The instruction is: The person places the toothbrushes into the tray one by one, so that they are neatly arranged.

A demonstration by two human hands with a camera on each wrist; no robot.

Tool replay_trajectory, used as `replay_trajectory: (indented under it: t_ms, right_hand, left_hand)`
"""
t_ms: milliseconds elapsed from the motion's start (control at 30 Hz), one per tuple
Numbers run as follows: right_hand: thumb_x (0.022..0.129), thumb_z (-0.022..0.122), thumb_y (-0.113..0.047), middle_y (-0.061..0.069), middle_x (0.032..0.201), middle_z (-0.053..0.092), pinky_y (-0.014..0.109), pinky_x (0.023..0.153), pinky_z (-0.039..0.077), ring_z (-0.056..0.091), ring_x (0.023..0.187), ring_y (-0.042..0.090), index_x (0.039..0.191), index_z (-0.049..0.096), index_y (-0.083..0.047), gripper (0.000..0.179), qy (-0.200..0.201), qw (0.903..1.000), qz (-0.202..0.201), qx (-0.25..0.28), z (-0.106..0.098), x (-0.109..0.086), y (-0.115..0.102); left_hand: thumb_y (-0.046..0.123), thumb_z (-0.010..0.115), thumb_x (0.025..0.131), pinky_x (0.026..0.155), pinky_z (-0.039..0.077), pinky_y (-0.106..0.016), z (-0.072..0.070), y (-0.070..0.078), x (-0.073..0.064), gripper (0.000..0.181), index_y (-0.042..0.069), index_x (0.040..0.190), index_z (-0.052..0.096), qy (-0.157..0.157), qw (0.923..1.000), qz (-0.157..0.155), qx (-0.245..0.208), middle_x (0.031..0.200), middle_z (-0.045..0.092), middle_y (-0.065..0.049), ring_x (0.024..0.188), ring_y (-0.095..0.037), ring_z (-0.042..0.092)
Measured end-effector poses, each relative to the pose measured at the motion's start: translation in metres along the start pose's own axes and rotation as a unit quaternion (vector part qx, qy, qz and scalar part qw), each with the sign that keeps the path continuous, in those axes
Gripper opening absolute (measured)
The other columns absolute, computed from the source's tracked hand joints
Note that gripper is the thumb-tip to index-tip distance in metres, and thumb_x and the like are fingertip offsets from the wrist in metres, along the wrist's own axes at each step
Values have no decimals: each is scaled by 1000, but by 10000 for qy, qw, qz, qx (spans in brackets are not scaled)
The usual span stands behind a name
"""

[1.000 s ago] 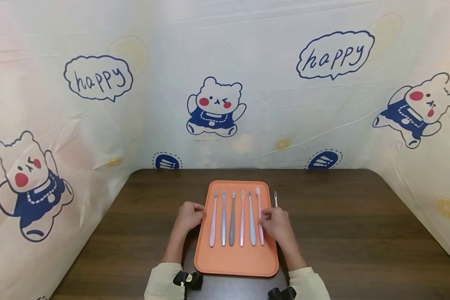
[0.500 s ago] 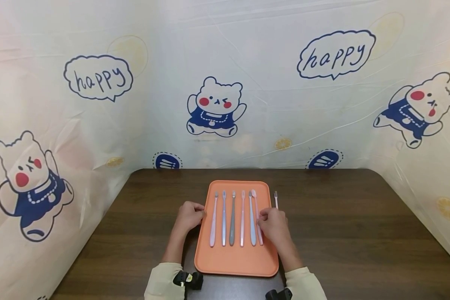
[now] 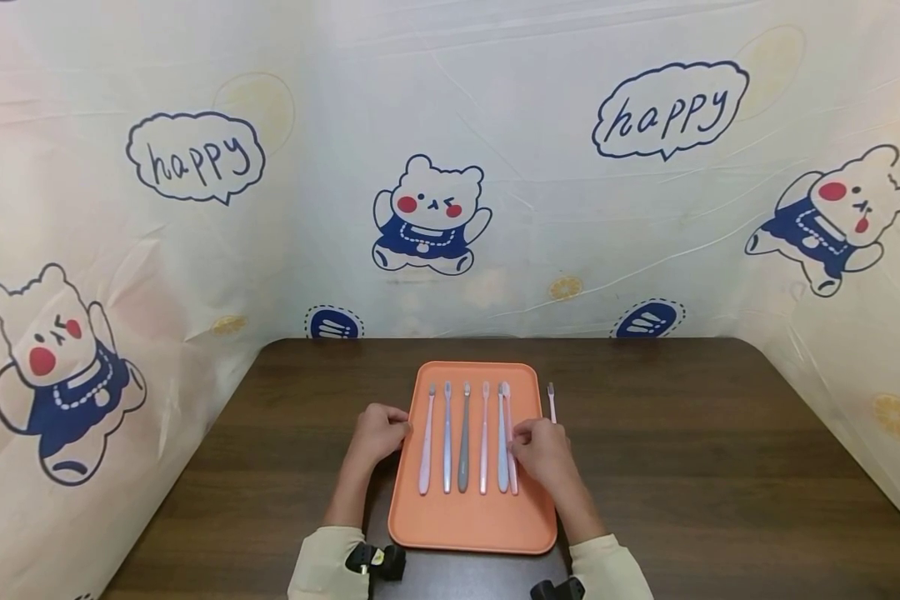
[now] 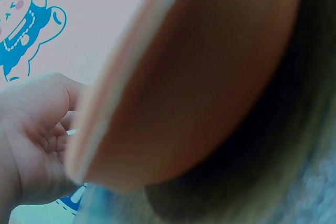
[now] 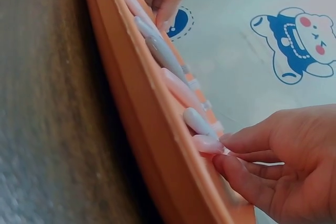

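An orange tray [image 3: 472,525] bears several toothbrushes in a row, their heads at the far end. My right hand [image 3: 543,454] pinches the rightmost pink toothbrush [image 3: 513,479] by its handle, between thumb and fingertips in the right wrist view. That brush lies close alongside a light blue toothbrush [image 3: 502,462]. Further left are a pink toothbrush [image 3: 483,458], a dark grey toothbrush [image 3: 463,458], a blue toothbrush [image 3: 447,458] and a pale pink toothbrush [image 3: 425,467]. At the tray's left rim, my left hand [image 3: 378,432] grips the edge; the tray hides some of its fingers in the left wrist view.
Another toothbrush [image 3: 552,402] lies on the brown table [image 3: 682,467] just right of the tray, partly hidden behind my right hand. A pale curtain [image 3: 540,233] with printed bears surrounds the table's back and sides.
My right hand has shifted slightly left, carrying the rightmost pink toothbrush from near the tray's right rim to beside the light blue one. The left hand has stayed in place.
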State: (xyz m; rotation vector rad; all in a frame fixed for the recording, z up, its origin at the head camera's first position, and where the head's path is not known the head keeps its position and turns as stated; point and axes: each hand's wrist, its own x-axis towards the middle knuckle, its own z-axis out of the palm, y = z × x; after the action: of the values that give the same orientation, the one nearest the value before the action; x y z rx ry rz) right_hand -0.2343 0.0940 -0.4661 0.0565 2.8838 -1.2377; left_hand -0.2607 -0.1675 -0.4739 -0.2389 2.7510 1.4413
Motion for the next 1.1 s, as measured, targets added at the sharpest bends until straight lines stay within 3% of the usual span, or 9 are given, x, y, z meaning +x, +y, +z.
replay_trajectory:
  t_ms: [333,767,1100]
  right_hand:
    - [89,75,-6,6,80,67,24,59,46,58,73,15,101,77,-2,13,-101,9999,51,16,-5,0,1]
    - [90,69,-7,10,92,73,34,72,58,65,80,17,112,75,0,24,210,9993,5,307,-21,4,12]
    - [91,68,-8,14,95,73,27,62,56,63,71,14,115,73,2,26,272,9984,-23,491,-29,5,19]
  left_hand:
    - [3,63,90,64,61,-31,-1,1,0,21,-7,102,76,25,10000,5,-30,95,76,-20,72,-16,72]
    - [4,63,90,64,62,-31,0,1,0,22,-8,104,76,22,10000,21,-37,95,76,-20,71,-16,72]
    - [3,63,91,65,62,-32,1,0,1,22,-8,104,76,17,10000,28,-55,97,76,-22,73,-18,73]
